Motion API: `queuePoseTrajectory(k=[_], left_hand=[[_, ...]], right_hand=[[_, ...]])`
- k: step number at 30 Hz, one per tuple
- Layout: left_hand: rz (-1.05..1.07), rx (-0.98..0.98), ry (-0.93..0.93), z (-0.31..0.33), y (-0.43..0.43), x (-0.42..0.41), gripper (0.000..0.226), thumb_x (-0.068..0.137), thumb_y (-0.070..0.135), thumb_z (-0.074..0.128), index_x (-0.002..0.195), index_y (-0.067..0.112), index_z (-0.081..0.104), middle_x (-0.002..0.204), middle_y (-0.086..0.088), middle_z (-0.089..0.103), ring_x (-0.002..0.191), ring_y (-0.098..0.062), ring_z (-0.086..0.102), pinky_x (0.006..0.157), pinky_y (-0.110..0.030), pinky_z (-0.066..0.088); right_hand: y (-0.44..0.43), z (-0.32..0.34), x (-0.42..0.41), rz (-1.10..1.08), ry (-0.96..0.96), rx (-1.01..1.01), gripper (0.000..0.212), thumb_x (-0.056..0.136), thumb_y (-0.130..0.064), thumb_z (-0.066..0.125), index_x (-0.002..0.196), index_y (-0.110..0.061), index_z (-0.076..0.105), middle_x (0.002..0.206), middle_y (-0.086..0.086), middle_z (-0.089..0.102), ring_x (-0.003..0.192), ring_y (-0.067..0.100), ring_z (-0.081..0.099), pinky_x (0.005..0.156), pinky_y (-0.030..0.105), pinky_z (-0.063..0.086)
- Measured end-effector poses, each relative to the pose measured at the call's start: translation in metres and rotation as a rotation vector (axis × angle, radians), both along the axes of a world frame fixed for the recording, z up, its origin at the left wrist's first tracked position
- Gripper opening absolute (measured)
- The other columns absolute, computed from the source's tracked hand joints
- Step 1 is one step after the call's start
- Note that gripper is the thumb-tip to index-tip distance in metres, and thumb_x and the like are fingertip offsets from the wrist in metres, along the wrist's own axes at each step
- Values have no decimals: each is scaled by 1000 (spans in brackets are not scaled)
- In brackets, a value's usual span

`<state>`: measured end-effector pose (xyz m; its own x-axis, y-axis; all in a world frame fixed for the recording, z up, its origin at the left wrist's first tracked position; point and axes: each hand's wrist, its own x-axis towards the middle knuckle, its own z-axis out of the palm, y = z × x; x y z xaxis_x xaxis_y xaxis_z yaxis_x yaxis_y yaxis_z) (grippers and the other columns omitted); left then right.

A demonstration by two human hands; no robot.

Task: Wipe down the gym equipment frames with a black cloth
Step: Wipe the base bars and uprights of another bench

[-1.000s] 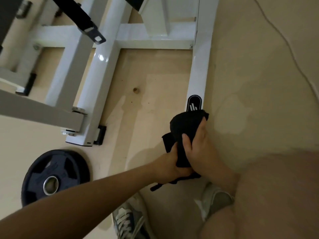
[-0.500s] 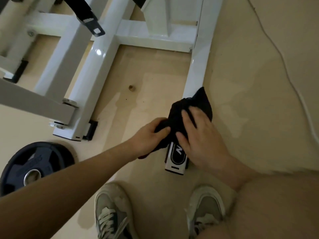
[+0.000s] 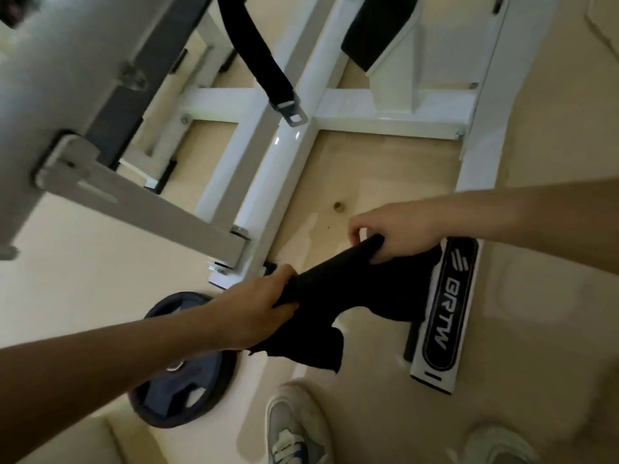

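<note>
The black cloth (image 3: 348, 289) is stretched in the air between both hands, above the floor. My left hand (image 3: 258, 306) grips its lower left end and my right hand (image 3: 392, 236) pinches its upper right end. A loose flap hangs down below the left hand. The white gym machine frame (image 3: 268, 169) spreads across the floor behind. Its right base rail (image 3: 442, 313), with a black logo plate, lies just right of the cloth and is partly covered by it.
A dark weight plate (image 3: 181, 390) lies flat on the floor under my left forearm. A grey metal arm (image 3: 140, 209) of the machine juts out at the left. A black strap with a buckle (image 3: 268, 68) hangs over the frame. My two shoes (image 3: 294, 433) stand at the bottom.
Both hands have lifted the cloth off the right base rail and pulled it out long between them. The view has swung up and left, so the rail's end shows bare.
</note>
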<state>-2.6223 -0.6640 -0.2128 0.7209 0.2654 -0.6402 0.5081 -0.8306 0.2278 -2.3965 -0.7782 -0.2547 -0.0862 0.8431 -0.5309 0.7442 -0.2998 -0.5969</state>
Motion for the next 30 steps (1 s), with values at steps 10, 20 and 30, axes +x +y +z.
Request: queuePoseTrajectory(k=[10,20,30], left_hand=[[-233,732,-311,58,79,-22,23,82,14,56,103,16,44,80,-8,54,50,-30,44,41,-29,29],[-374,1067,258,6,94,16,47,92,29,49,133,8,42,124,-15,43,113,-29,36,87,-33,32],[217,846,2,-29,142,67,58,100,39,20,141,-1,28,147,-22,28,129,-33,35,98,-43,34]], right_hand=[[135,30,-50,-633,492,95,26,89,-6,62,114,-10,58,107,14,60,88,26,64,66,35,58],[151,-55,-182,-726,40,501,81,91,-36,52,153,-21,2,159,5,4,146,22,5,114,49,21],[188,-63,-143,-730,624,501,91,98,-12,48,145,-33,-26,134,3,51,95,26,64,81,31,50]])
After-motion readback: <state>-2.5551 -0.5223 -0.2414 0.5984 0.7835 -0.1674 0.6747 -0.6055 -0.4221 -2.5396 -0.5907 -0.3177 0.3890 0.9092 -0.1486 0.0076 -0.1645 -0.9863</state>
